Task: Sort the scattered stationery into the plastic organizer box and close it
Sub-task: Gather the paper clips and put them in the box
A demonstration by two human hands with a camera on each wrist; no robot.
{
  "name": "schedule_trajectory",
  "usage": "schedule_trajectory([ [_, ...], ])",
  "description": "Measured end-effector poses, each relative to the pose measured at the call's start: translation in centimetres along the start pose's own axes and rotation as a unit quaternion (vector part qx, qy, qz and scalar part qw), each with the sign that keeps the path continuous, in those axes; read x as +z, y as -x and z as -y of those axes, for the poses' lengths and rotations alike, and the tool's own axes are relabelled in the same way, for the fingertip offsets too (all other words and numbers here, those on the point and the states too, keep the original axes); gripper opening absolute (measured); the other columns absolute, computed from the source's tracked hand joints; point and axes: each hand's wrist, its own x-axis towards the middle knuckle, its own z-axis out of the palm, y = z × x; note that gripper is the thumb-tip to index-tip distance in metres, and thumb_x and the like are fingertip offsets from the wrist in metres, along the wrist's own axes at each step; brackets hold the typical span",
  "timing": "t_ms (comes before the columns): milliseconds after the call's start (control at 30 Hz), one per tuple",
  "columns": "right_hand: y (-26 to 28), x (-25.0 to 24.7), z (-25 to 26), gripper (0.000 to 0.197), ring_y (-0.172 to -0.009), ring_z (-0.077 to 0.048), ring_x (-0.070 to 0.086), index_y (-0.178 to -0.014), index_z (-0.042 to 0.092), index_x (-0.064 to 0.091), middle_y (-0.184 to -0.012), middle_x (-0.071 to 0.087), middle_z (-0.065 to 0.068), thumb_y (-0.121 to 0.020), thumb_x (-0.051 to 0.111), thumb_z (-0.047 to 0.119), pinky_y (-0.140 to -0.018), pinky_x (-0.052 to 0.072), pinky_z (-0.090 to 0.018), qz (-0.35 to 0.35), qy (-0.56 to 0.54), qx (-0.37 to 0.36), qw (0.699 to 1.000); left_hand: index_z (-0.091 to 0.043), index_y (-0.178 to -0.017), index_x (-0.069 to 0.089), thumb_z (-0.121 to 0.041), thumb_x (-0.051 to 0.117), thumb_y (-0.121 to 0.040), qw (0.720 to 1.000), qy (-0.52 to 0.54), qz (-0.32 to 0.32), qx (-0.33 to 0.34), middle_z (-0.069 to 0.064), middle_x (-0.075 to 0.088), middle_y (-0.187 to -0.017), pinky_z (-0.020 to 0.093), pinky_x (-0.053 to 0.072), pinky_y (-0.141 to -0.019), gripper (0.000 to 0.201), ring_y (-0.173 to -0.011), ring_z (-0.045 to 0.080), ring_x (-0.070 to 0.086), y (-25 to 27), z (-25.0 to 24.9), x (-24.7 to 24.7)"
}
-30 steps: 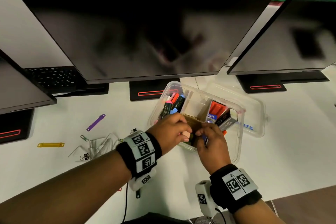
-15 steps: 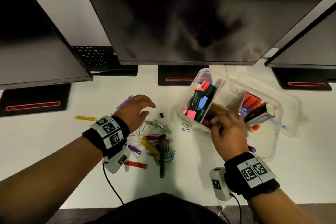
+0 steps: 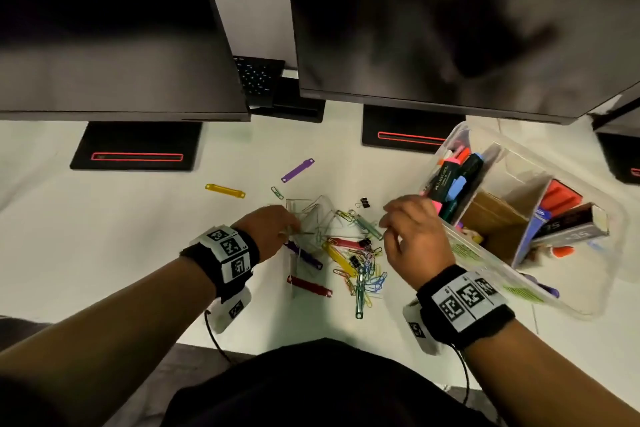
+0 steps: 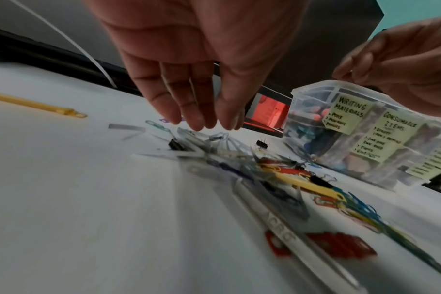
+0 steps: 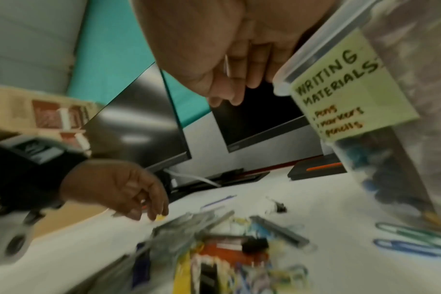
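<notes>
A clear plastic organizer box (image 3: pixel 465 130) stands open at the right, with markers (image 3: pixel 453 180) in its left compartment and staple boxes (image 3: pixel 568 225) further right. Its labelled front wall (image 4: pixel 350 113) shows in both wrist views. A loose pile of coloured paper clips, binder clips and file fasteners (image 3: pixel 356 263) lies on the white desk. My left hand (image 3: pixel 289 224) reaches down onto the pile's left side, fingers straight (image 4: pixel 204 124) and touching grey metal strips. My right hand (image 3: pixel 386 222) hovers over the pile's right side beside the box, fingers loosely curled (image 5: pixel 229 97), holding nothing I can see.
A purple fastener (image 3: pixel 297 170), a yellow fastener (image 3: pixel 225 191) and a black binder clip (image 3: pixel 363 202) lie apart from the pile. Two dark monitors (image 3: pixel 104 28) (image 3: pixel 450 28) overhang the desk's back, their stands (image 3: pixel 136 146) (image 3: pixel 405 135) beneath. The desk's front edge (image 3: pixel 277 345) is near my body.
Both hands left the box. The left swung out to the clip pile first; the right then followed to the pile's right side. The head view tilted down and left.
</notes>
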Motion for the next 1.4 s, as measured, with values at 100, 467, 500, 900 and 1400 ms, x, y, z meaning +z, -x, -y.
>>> schedule_trajectory([
  [100, 1.0, 1.1, 0.4, 0.013, -0.084, -0.024, 0.053, -0.072, 0.007, 0.066, -0.081, 0.067, -0.007, -0.071, 0.054, 0.001, -0.076, 0.04, -0.025, 0.1, 0.005, -0.02, 0.995, -0.019, -0.117, 0.061, -0.016, 0.055, -0.089, 1.0, 0.003, 0.014, 0.005, 0.002, 0.056, -0.125, 0.023, 0.033, -0.105, 0.028, -0.12, 0.018, 0.049, 0.5, 0.4, 0.8],
  [467, 1.7, 5.0, 0.4, 0.048, -0.115, -0.031, 0.049, -0.131, 0.016, 0.047, -0.13, 0.042, -0.011, -0.086, 0.06, 0.022, -0.1, 0.042, -0.032, 0.317, 0.022, 0.28, 0.906, -0.021, -0.123, 0.057, -0.022, 0.054, -0.091, 0.999, -0.006, 0.044, 0.023, 0.001, 0.054, -0.126, 0.022, 0.037, -0.1, 0.032, -0.115, 0.016, 0.052, 0.1, -0.3, 1.4],
  [500, 1.4, 5.3, 0.7, 0.046, -0.112, -0.032, 0.051, -0.13, 0.014, 0.049, -0.129, 0.043, -0.013, -0.086, 0.059, 0.02, -0.099, 0.043, -0.032, 0.311, 0.009, 0.282, 0.908, -0.02, -0.123, 0.057, -0.022, 0.052, -0.092, 0.999, -0.005, 0.039, 0.025, 0.002, 0.054, -0.126, 0.023, 0.037, -0.1, 0.031, -0.115, 0.017, 0.053, -0.1, -0.4, 1.2],
  [900, -1.2, 6.0, 0.7, 0.015, -0.091, -0.028, 0.06, -0.088, 0.0, 0.07, -0.099, 0.062, -0.016, -0.088, 0.055, 0.005, -0.075, 0.038, -0.019, 0.225, -0.068, 0.326, 0.916, -0.021, -0.116, 0.06, -0.018, 0.048, -0.092, 0.998, -0.003, 0.025, 0.05, 0.001, 0.058, -0.119, 0.021, 0.037, -0.093, 0.026, -0.11, 0.017, 0.054, -1.8, -1.0, -0.8],
  [1400, -3.6, 5.9, -0.4, 0.015, -0.072, -0.029, 0.056, -0.101, 0.007, 0.053, -0.084, 0.063, -0.014, -0.091, 0.041, 0.004, -0.06, 0.036, -0.028, 0.159, -0.056, 0.405, 0.899, -0.017, -0.124, 0.057, -0.015, 0.041, -0.095, 0.945, -0.173, 0.15, 0.235, 0.007, 0.052, -0.131, 0.035, 0.041, -0.1, 0.033, -0.12, 0.026, 0.049, -4.6, -7.5, 3.1],
])
